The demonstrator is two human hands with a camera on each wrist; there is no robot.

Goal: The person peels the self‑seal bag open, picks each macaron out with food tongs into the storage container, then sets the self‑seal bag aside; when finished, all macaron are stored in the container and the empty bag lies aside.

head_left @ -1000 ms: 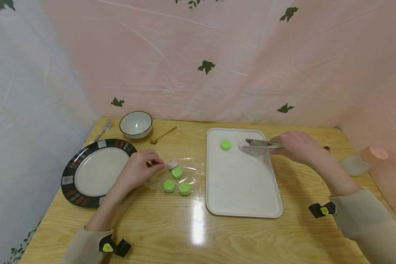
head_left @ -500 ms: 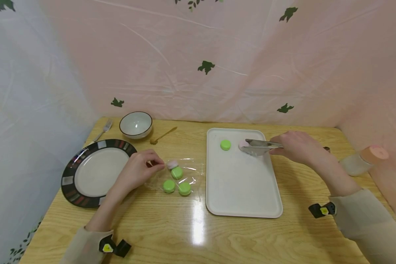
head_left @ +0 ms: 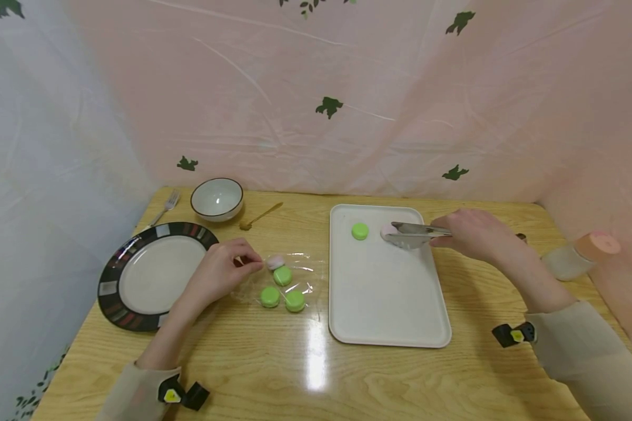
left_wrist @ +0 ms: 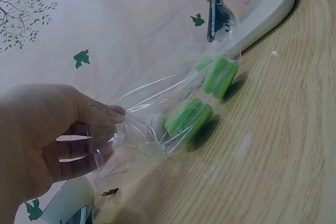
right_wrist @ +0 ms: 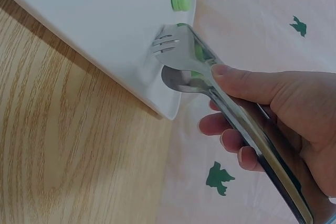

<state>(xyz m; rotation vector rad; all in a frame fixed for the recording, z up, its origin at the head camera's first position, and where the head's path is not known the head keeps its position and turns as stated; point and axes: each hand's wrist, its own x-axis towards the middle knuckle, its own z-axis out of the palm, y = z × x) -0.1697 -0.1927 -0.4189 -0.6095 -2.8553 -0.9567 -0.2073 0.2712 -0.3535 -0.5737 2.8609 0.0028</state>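
My left hand (head_left: 222,270) pinches the edge of a clear plastic bag (left_wrist: 142,145) between thumb and fingers. Several green macarons (head_left: 295,300) and a pale pink macaron (head_left: 275,262) lie in the bag on the table. Over on the right, my right hand (head_left: 474,234) grips metal serving tongs (right_wrist: 236,114), one tip slotted like a fork, the other a spoon. The tong tips are at a second pale pink macaron (head_left: 387,231) on the white tray (head_left: 390,304), partly hiding it. Left of it on the tray is a green macaron (head_left: 360,231).
A dark-rimmed plate (head_left: 110,275) stands left of my left hand. Behind are a white bowl (head_left: 217,200), a fork (head_left: 169,202) and a small gold spoon (head_left: 260,216). A jar with a pink lid (head_left: 579,256) stands at the far right, beside my right forearm.
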